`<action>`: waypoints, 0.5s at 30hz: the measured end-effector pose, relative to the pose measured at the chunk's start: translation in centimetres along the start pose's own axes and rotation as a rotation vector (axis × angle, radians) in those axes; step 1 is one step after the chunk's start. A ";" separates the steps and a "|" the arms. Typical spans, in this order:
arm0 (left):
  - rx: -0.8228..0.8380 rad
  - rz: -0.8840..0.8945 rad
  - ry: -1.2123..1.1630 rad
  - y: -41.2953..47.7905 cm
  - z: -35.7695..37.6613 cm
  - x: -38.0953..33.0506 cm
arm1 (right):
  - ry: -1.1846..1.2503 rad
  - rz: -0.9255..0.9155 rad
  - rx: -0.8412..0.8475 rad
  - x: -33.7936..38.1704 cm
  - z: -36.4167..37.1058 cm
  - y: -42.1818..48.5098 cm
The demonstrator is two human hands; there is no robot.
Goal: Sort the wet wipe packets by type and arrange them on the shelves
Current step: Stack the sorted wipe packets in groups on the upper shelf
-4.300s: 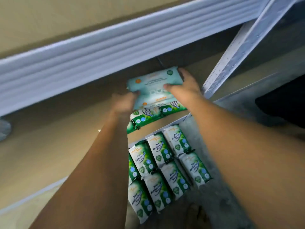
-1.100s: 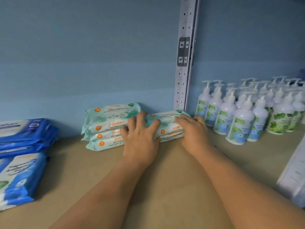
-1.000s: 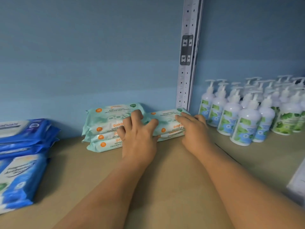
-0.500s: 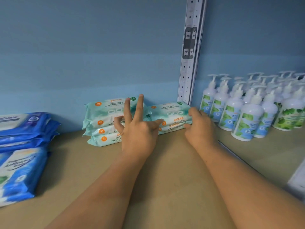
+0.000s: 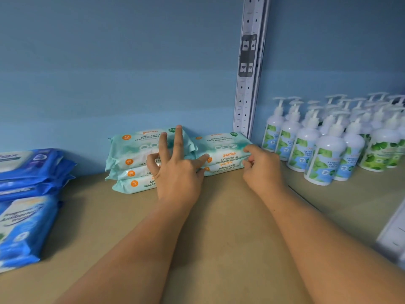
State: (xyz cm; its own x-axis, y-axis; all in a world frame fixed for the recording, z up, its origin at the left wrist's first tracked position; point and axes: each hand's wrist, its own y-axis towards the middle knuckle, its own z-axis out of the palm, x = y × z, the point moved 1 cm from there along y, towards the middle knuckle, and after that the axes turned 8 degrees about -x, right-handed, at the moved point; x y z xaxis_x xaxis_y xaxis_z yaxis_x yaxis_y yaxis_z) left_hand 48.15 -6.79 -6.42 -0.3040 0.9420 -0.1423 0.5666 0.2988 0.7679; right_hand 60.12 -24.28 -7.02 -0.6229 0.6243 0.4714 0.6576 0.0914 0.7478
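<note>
Facing the shelf [image 5: 219,229], you are holding your left hand [image 5: 177,174], fingers apart, before the left stack [image 5: 131,148]; your right hand [image 5: 263,170] is gripping the end of the right stack [image 5: 221,142].

Tan shelf [image 5: 219,227] with mint wipe packets [image 5: 135,159], blue packets [image 5: 28,194], pump bottles [image 5: 326,154].

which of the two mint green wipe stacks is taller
The left stack, behind the left hand: it rises higher than the right stack.
</note>
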 end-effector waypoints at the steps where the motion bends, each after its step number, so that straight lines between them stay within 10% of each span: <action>1: 0.003 0.001 -0.002 0.0 0.0 0.0 | 0.005 0.002 -0.006 0.0 0.0 0.0; 15: 0.136 0.040 -0.104 -0.5 -2.4 -0.9 | -0.125 -0.109 0.068 3.7 -3.9 -3.5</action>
State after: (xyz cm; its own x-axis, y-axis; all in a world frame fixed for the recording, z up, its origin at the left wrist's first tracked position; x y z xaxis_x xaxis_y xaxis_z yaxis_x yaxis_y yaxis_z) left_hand 46.28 -8.11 -5.15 -0.2019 0.9623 -0.1823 0.6770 0.2716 0.6840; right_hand 53.87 -25.27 -6.04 -0.6373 0.6991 0.3242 0.6189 0.2137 0.7558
